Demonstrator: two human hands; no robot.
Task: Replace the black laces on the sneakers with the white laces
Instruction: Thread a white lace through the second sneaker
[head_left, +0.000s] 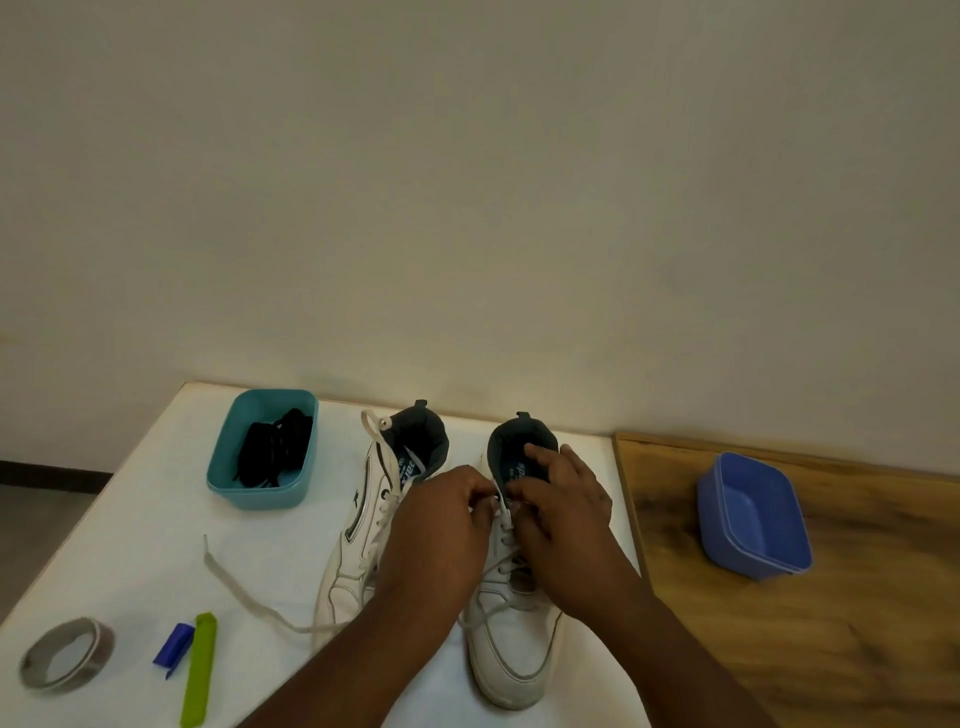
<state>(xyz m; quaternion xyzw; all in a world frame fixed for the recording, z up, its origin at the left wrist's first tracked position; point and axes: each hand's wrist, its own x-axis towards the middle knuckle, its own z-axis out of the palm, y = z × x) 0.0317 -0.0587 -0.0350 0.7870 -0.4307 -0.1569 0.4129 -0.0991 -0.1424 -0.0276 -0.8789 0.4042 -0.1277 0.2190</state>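
Two white sneakers stand side by side on the white table, toes toward me. The left sneaker carries a white lace; one loose end trails left across the table. Over the right sneaker, my left hand and my right hand meet at the top eyelets and each pinches the white lace there. The black laces lie bundled in a teal tub at the back left.
A blue tub sits on the wooden surface to the right. A roll of tape, a small blue piece and a green strip lie at the front left. A wall stands close behind the table.
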